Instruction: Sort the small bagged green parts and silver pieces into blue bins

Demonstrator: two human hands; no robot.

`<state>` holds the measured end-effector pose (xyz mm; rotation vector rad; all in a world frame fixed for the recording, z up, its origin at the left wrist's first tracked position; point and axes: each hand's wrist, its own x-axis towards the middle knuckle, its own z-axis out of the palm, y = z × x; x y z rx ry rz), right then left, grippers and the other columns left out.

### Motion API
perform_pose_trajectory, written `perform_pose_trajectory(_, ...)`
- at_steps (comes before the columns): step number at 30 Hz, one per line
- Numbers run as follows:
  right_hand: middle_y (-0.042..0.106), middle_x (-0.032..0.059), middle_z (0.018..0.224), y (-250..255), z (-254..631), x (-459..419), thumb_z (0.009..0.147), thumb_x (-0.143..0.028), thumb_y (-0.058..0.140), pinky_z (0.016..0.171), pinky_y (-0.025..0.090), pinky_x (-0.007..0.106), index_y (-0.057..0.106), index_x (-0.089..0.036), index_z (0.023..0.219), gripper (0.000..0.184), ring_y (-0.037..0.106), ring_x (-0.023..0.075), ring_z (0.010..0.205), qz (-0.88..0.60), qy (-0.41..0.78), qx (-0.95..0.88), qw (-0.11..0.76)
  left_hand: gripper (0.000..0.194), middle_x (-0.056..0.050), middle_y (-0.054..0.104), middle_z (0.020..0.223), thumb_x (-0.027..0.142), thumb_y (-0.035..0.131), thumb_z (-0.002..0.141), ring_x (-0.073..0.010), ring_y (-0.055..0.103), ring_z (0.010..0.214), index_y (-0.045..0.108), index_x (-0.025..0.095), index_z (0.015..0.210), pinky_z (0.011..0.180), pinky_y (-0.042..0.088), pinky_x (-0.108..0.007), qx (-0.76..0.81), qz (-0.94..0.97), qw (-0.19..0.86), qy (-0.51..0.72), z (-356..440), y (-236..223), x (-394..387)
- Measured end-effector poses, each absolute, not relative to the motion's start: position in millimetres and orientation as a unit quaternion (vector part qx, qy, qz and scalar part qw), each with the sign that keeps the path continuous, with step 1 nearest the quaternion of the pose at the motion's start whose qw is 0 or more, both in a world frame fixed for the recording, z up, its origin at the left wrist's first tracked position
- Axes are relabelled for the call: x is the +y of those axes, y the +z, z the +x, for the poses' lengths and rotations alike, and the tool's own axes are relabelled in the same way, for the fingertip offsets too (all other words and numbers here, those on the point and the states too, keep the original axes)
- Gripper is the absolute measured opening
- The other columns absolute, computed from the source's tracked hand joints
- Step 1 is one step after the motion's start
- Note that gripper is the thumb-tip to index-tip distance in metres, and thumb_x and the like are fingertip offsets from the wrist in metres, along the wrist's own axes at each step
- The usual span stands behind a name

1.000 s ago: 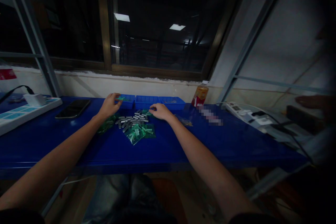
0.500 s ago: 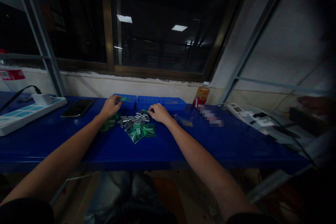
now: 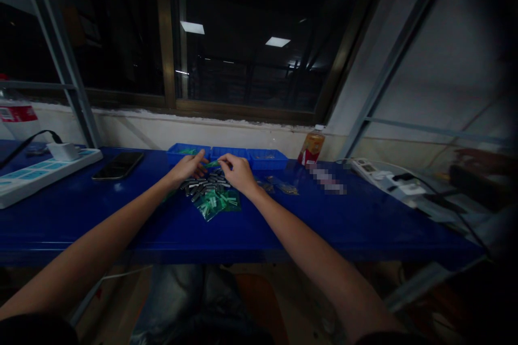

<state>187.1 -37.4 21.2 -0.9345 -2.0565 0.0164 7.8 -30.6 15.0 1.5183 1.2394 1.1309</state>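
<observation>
My left hand (image 3: 189, 167) hovers over the back of a pile of small dark and silvery cylinders (image 3: 198, 185), its thumb and fingers apart. Facing it, my right hand (image 3: 238, 171) has its thumb and forefinger pinched on a small green plastic bag (image 3: 212, 164), which spans the gap between the hands. Whether the left fingertips touch this bag is hard to see in the dim light. In front of the cylinders lie green clear bags (image 3: 210, 205) with pale strips in them. Behind the hands stands a blue bin (image 3: 175, 155) with green pieces inside.
Two more blue bins, a middle one (image 3: 229, 153) and a right one (image 3: 267, 161), line the wall. Small clear bags (image 3: 288, 188) and a drink bottle (image 3: 312, 146) are to the right. A phone (image 3: 118, 166) and a power strip (image 3: 44, 175) lie left on the blue table (image 3: 259, 229).
My left hand has come away from the left bin toward the right. My right hand has shifted slightly left, and a green bag now shows between the two.
</observation>
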Motion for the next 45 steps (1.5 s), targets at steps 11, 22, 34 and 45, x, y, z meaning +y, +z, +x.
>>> perform_pose_trajectory(11, 0.065, 0.0020, 0.083, 19, 181, -40, 0.076, -0.019, 0.052, 0.072, 0.044, 0.024, 0.064, -0.017, 0.088, 0.017, 0.059, 0.0132, 0.077, -0.361, 0.119, -0.807, 0.451, 0.022, -0.001, 0.061, 0.079, 0.023, 0.065, 0.066, -0.0101, 0.055, 0.065, 0.059, 0.017, 0.086, 0.060, 0.043, -0.023, 0.376, 0.562, 0.496, 0.545, 7, 20, -34)
perform_pose_trajectory(22, 0.053, 0.0003, 0.057, 9, 180, -23, 0.078, -0.045, 0.047, 0.045, 0.036, 0.020, 0.056, -0.013, 0.065, 0.036, 0.047, 0.0089, 0.046, -0.434, 0.473, -0.604, 0.472, 0.020, -0.005, 0.061, 0.091, 0.029, 0.058, 0.073, -0.0194, 0.054, 0.090, 0.067, 0.022, 0.090, 0.084, 0.038, -0.032, 0.359, 0.822, 0.119, 0.426, 15, 23, -43)
perform_pose_trajectory(34, 0.068, 0.0032, 0.091, 19, 181, -45, 0.082, -0.023, 0.045, 0.071, 0.044, 0.025, 0.066, -0.021, 0.098, 0.027, 0.060, 0.0160, 0.077, -0.335, 0.067, -0.822, 0.455, 0.057, -0.008, 0.062, 0.079, 0.062, 0.035, 0.077, -0.0157, 0.053, 0.064, 0.061, 0.012, 0.076, 0.054, 0.035, -0.025, 0.478, 0.607, 0.427, 0.470, 14, 22, -38)
perform_pose_trajectory(45, 0.059, -0.0008, 0.068, 12, 179, -31, 0.071, -0.010, 0.051, 0.060, 0.044, 0.021, 0.060, -0.015, 0.079, 0.014, 0.055, 0.0104, 0.062, -0.417, 0.209, -0.740, 0.485, 0.027, 0.002, 0.050, 0.072, 0.038, 0.059, 0.071, -0.0108, 0.053, 0.055, 0.050, 0.016, 0.083, 0.051, 0.041, -0.023, 0.401, 0.707, 0.260, 0.521, 2, 11, -23)
